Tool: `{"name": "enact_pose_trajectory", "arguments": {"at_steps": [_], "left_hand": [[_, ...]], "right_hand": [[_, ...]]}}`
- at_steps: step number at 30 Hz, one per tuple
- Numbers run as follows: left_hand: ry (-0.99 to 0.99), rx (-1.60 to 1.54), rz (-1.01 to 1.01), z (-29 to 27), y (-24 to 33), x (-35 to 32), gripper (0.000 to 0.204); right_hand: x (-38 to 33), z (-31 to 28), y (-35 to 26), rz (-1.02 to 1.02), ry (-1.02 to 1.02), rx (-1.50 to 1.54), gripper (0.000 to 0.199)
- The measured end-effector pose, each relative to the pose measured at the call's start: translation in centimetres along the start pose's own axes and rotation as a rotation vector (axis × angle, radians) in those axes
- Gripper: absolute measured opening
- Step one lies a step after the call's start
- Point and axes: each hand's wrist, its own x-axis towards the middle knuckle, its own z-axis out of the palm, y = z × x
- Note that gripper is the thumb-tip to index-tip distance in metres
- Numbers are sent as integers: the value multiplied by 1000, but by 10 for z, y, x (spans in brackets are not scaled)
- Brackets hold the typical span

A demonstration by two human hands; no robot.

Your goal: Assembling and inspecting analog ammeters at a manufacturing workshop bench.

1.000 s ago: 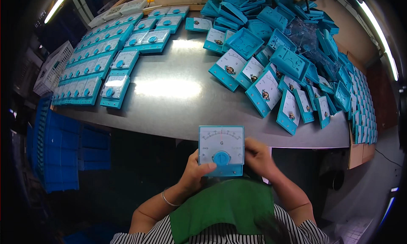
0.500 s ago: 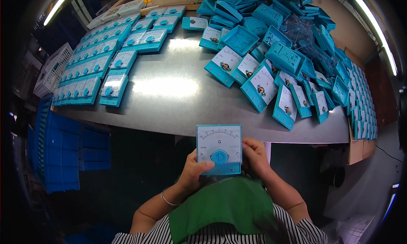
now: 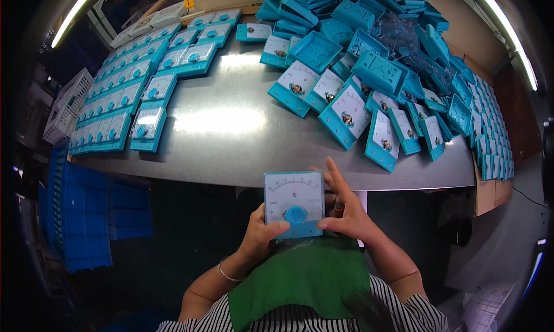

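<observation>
My left hand (image 3: 262, 234) grips a square panel meter (image 3: 295, 190) by its lower left side, thumb on the front. The meter has a white dial face, a clear cover, a teal base and a round teal knob (image 3: 296, 215). At its right side is my right hand (image 3: 349, 214), thumb against the lower right corner and index finger stretched upward. A small red-and-black handle-like piece (image 3: 339, 207) sits in the crook of the right hand; the rest of it is hidden. The meter is held upright above my green apron (image 3: 300, 280), in front of the metal table (image 3: 219, 159).
Covered meters (image 3: 109, 95) stand in rows on the table's left. Uncovered dial units (image 3: 346, 115) and a heap of teal housings (image 3: 375, 72) fill its right. More units (image 3: 490, 130) lie on cardboard at far right. Blue bins (image 3: 83, 211) and a white crate (image 3: 69, 107) are at left.
My right hand has lifted its index finger and brought its thumb onto the meter's lower right corner. The red-and-black piece now shows. The meter has shifted slightly left.
</observation>
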Motion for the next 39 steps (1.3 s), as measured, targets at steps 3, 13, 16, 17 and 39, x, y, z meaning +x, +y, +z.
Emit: {"name": "enact_pose_trajectory", "arguments": {"at_steps": [3, 13, 16, 17, 39], "left_hand": [[-31, 56, 52, -9, 1, 1, 62], [-82, 234, 733, 22, 36, 58, 116], [-20, 120, 599, 13, 37, 66, 109], [-26, 120, 606, 7, 37, 67, 109], [-75, 40, 642, -4, 31, 54, 100]], "right_hand": [[-3, -6, -6, 333, -57, 17, 69], [46, 24, -35, -650, -2, -1174, 26], [54, 4, -46, -556, -34, -1088, 27], [58, -11, -55, -490, -55, -1016, 28], [57, 7, -59, -351, -189, -800, 81]]}}
